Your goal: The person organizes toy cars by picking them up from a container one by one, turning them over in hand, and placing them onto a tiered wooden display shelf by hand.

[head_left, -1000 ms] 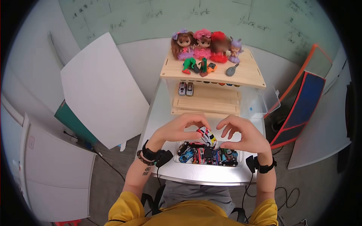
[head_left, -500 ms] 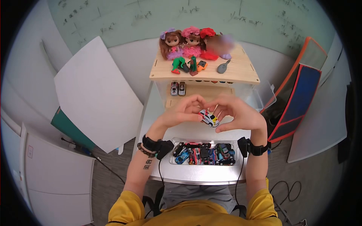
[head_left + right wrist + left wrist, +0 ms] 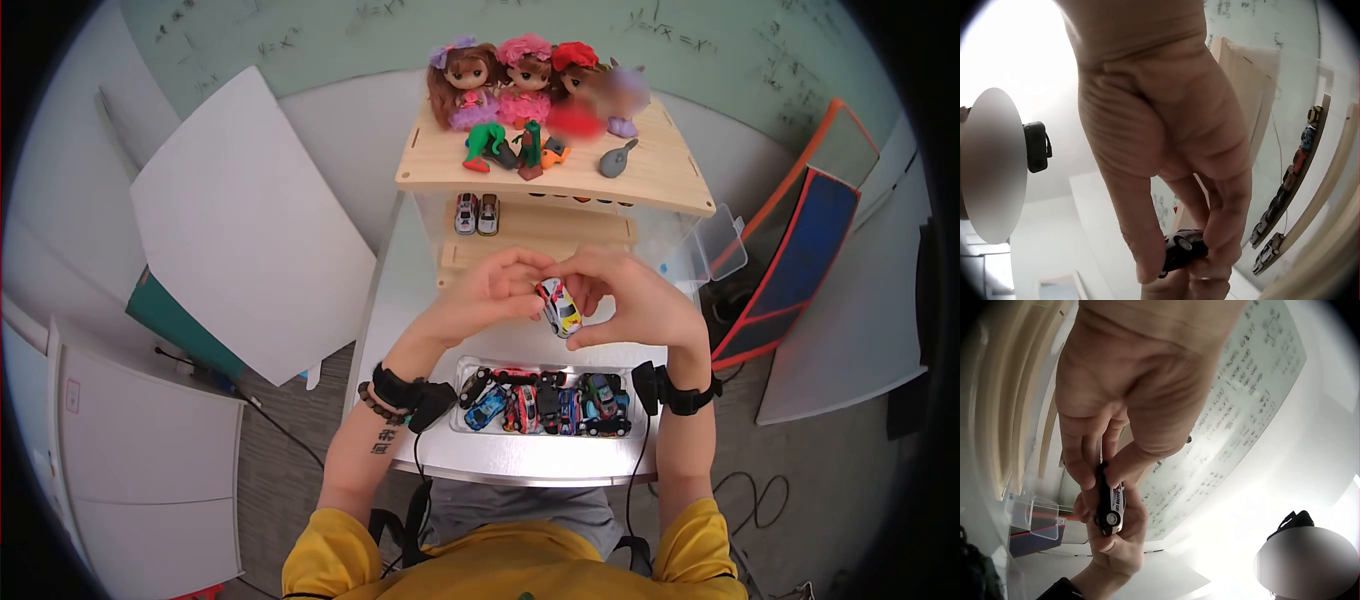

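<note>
A small white toy car (image 3: 560,307) with yellow and red markings is held between both hands, beyond the tray. My left hand (image 3: 490,295) pinches one end of it with thumb and fingers. From the other side, my right hand (image 3: 640,302) grips it, thumb on the near end. In the left wrist view the dark underside and a wheel of the toy car (image 3: 1112,503) show between the two hands. The right wrist view has the toy car (image 3: 1186,245) between thumb and fingers, partly covered by them.
A clear tray (image 3: 462,426) of jumbled toy cars sits near the table's front edge. Behind the hands stands a wooden shelf (image 3: 660,182), with dolls and small figures on top. Two toy cars (image 3: 477,214) are parked on a lower tier; a row of cars (image 3: 1288,178) lines another.
The toy car has moved from over the tray away from the body, towards the shelf. My right hand, apart from it at first, has closed in and grips it too. The car has turned.
</note>
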Demonstrator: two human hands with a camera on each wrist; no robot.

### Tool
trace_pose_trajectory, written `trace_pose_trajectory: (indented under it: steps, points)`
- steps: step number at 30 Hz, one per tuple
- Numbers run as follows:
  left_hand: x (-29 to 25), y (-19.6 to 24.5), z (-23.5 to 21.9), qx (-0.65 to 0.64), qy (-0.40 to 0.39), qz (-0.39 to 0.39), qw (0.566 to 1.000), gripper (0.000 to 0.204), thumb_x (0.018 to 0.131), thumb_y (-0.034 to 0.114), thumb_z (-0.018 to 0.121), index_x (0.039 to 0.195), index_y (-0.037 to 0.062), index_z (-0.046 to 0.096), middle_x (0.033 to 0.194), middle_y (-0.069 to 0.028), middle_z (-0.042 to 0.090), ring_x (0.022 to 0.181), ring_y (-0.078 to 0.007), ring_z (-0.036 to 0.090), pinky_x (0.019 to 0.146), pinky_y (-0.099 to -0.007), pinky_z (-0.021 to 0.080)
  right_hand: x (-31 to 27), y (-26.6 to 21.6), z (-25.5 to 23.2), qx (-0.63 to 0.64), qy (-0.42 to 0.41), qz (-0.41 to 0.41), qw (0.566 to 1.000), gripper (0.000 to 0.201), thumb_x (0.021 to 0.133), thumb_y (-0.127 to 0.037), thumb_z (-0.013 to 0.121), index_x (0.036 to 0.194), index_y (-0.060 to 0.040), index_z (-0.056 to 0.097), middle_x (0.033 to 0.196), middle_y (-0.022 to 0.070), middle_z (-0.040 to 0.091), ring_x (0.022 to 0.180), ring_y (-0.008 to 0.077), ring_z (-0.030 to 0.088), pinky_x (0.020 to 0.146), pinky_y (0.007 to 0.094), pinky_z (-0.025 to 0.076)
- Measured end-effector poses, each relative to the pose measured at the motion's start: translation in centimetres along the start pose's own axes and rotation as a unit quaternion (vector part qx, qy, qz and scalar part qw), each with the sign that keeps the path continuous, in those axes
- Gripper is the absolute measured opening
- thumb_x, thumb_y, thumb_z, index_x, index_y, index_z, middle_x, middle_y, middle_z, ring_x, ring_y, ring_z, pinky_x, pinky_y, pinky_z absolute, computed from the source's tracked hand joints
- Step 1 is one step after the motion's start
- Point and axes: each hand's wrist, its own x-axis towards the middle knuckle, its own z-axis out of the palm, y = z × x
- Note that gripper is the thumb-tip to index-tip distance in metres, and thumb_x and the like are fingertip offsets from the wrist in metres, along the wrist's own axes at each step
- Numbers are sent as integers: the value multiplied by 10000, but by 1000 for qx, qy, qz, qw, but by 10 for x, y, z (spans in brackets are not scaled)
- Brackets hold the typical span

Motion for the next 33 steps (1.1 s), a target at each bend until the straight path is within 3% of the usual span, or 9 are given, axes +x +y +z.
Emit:
trace_pose_trajectory:
  steps: [4, 6, 12, 15, 17, 27, 33]
  points:
    - [-1, -8, -4, -9, 20, 18, 1000, 474, 982, 68, 696, 1417, 0, 522, 1328, -104, 648, 1173, -172, 641, 958, -340, 542, 6, 5, 4, -29, 43, -4, 999, 736, 649, -91, 967, 1310, -66, 644, 919, 16, 615, 828, 141, 636, 741, 290, 537]
    - [-2, -6, -2, -10, 44, 4, 999, 417, 1023, 147, 668, 1394, -9, 560, 1242, -94, 692, 1088, -158, 679, 936, -336, 551, 6, 2, 4, -45, 61, -9, 997, 725, 649, -107, 965, 1300, -67, 647, 896, 13, 614, 818, 141, 628, 730, 294, 522]
    - [0, -16, -7, -21, 62, 22, 998, 369, 1061, 214, 623, 1355, -7, 609, 1190, -85, 720, 1065, -155, 691, 910, -320, 543, 4, -9, 8, -128, 112, -6, 985, 691, 649, -134, 956, 1262, -70, 643, 999, 40, 636, 876, 187, 635, 748, 325, 511]
    - [0, -19, -10, -19, 62, 26, 998, 327, 1055, 202, 638, 1314, 2, 642, 1170, -71, 729, 1043, -147, 695, 902, -308, 539, 5, -12, 11, -132, 116, -19, 984, 682, 641, -135, 953, 1247, -82, 643, 1050, 37, 644, 910, 202, 633, 763, 338, 510]
    - [0, -22, -14, -8, 69, 25, 997, 314, 1047, 197, 651, 1295, 4, 654, 1156, -66, 733, 1034, -142, 695, 903, -304, 538, 5, -18, 11, -123, 103, -11, 987, 624, 649, -63, 899, 1208, -33, 626, 1059, 108, 644, 900, 273, 631, 814, 389, 537]
    - [-3, -23, -17, -34, 77, 49, 995, 192, 979, 117, 740, 1131, 18, 680, 1089, -64, 738, 989, -136, 694, 899, -293, 534, 7, -19, 12, -123, 91, -33, 988, 614, 636, -39, 906, 1178, -36, 618, 1023, 103, 649, 889, 275, 629, 807, 387, 538]
    - [-3, -21, -15, -56, 62, 53, 995, 238, 944, 105, 780, 1135, 33, 658, 1097, -60, 729, 998, -132, 685, 937, -299, 534, 6, -19, 12, -128, 91, -39, 987, 595, 641, -32, 896, 1166, -43, 616, 966, 97, 618, 882, 269, 611, 798, 388, 527]
